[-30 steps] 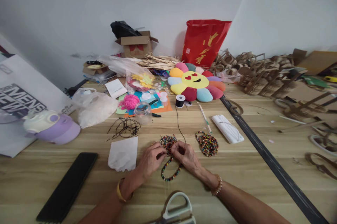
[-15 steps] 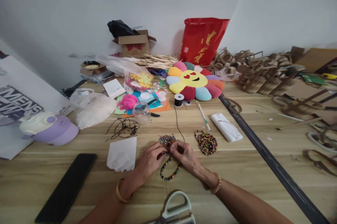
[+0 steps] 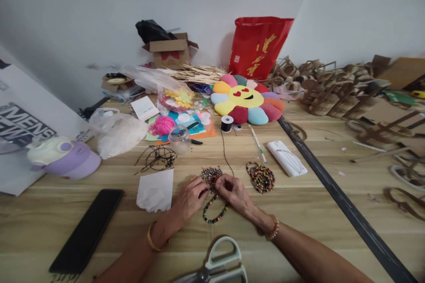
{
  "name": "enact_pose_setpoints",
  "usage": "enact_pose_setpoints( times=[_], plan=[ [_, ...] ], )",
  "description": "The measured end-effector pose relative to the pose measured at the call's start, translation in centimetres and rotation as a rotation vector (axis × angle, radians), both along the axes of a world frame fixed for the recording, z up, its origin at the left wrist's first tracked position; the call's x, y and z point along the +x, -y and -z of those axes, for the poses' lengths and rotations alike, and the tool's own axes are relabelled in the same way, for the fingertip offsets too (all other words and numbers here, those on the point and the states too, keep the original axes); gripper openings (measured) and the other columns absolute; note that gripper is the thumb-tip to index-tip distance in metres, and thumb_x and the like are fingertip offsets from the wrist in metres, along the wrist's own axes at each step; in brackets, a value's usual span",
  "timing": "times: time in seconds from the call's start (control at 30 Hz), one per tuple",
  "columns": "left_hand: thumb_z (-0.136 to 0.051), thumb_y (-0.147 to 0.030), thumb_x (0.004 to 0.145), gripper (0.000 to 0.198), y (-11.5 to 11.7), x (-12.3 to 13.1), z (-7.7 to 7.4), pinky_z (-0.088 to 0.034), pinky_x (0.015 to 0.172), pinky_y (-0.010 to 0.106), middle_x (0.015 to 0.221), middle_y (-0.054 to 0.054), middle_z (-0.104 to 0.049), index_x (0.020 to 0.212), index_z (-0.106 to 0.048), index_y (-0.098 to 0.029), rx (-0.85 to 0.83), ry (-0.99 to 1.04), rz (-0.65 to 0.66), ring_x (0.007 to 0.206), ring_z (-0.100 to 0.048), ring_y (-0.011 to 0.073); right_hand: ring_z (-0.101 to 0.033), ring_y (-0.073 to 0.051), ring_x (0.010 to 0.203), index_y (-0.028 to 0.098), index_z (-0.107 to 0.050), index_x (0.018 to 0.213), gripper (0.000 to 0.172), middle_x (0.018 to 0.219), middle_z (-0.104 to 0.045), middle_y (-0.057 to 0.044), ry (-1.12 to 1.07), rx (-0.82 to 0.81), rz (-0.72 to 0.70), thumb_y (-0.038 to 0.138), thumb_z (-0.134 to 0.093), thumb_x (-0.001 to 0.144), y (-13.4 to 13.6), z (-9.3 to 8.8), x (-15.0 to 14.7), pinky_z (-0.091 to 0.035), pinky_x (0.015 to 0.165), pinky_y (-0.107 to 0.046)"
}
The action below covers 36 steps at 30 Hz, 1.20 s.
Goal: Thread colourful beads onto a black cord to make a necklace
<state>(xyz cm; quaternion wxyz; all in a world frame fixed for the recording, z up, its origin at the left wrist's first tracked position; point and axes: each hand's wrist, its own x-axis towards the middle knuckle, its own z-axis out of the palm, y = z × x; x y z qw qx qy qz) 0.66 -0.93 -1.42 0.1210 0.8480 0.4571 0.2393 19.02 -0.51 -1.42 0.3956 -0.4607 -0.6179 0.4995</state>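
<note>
Multicoloured beads lie in a heap (image 3: 211,176) between my two hands, and a beaded loop (image 3: 215,221) hangs out toward me on the table. My left hand (image 3: 192,196) has its thumb and fingers pinched at the left side of the heap. From the right, my right hand (image 3: 234,192) pinches the strand where it meets the heap. Fingers cover the exact spot gripped. Right of my right hand sits a coiled bunch of beaded strands (image 3: 262,179). A black cord runs from a spool (image 3: 226,123) down toward my right hand. White-handled scissors (image 3: 222,261) lie nearest me.
At the left are a black phone-like slab (image 3: 88,230), white paper (image 3: 155,191) and a purple-white cap (image 3: 66,159). A clear jar (image 3: 179,139), pink yarn (image 3: 162,125) and a flower cushion (image 3: 247,99) stand farther back. A white power strip (image 3: 286,158) lies right, beside a dark strip (image 3: 345,199).
The camera view has shifted slightly, bringing more of the scissors into sight. Both hands stay at the bead heap in nearly the same pinch.
</note>
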Motion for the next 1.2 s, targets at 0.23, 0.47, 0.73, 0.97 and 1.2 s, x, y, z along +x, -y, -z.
enact_pose_setpoints(
  times=[0.23,0.47,0.73,0.97,1.2],
  plan=[
    [-0.058,-0.013,0.079,0.011,0.0,0.1,-0.6,-0.049,0.069,0.027,0.076,0.004,-0.068,0.075,-0.068,-0.017,-0.143,0.255,-0.078,0.073,-0.061,0.0167,-0.043,-0.01,0.055,0.015,-0.057,0.073,0.017,0.06,-0.05,0.002,0.001,-0.002,-0.005,0.031,-0.057,0.08,0.1,-0.5,0.0,-0.034,0.05,-0.021],
    [-0.067,-0.026,0.07,0.014,-0.7,-0.5,-0.5,-0.051,0.062,0.024,0.071,0.005,-0.072,0.075,-0.068,-0.013,-0.641,0.718,-0.223,0.065,-0.065,0.016,-0.042,-0.01,0.053,0.015,-0.057,0.073,0.017,0.06,-0.051,0.002,0.019,-0.014,-0.01,0.031,-0.058,0.079,0.2,-0.2,-0.1,-0.033,0.049,-0.021],
    [-0.076,-0.034,0.062,0.026,-1.0,-0.9,-0.4,-0.053,0.072,0.03,0.073,0.006,-0.074,0.076,-0.069,-0.012,-0.804,0.872,-0.2,0.071,-0.067,0.0185,-0.043,-0.01,0.054,0.015,-0.057,0.073,0.013,0.061,-0.051,0.002,0.053,0.041,-0.047,0.027,-0.057,0.08,0.5,-0.5,-0.2,-0.034,0.05,-0.021],
    [-0.074,-0.029,0.064,0.02,-0.9,-0.8,-0.3,-0.053,0.07,0.029,0.074,0.006,-0.074,0.075,-0.071,-0.013,-0.758,0.807,-0.174,0.07,-0.067,0.0179,-0.046,-0.011,0.057,0.015,-0.058,0.074,0.011,0.064,-0.054,0.0,0.082,0.093,-0.078,0.024,-0.056,0.081,0.7,-0.5,-0.2,-0.036,0.052,-0.021],
    [-0.074,-0.028,0.065,0.019,-0.9,-0.7,0.0,-0.052,0.068,0.028,0.073,0.006,-0.074,0.075,-0.071,-0.013,-0.729,0.79,-0.15,0.068,-0.066,0.0173,-0.046,-0.011,0.057,0.016,-0.059,0.073,0.013,0.064,-0.055,0.0,0.089,0.105,-0.074,0.026,-0.058,0.081,0.7,-0.6,-0.3,-0.036,0.052,-0.021]
  ],
)
